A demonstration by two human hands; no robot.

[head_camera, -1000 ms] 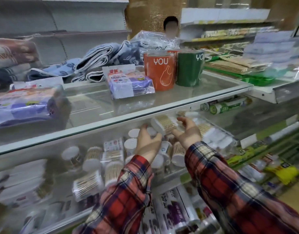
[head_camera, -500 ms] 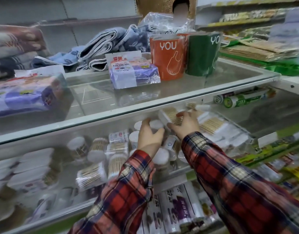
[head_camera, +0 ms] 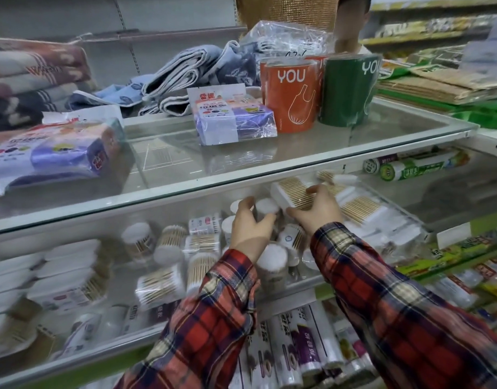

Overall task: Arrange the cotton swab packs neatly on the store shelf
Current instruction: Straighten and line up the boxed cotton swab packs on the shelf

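My right hand (head_camera: 314,213) gripped a light, slippery flat pack (head_camera: 293,193) at one o'clock by its edges; my left hand (head_camera: 248,226) cupped a tub (head_camera: 267,207).

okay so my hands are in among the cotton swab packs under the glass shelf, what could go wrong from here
1. The round swab tubs stand crowded around your left hand; a nudge could topple several.
2. Your right hand holds a flat swab pack tilted against the row of flat packs; it may slide off.
3. The glass shelf sits close above your knuckles, so lifting quickly could knock it.
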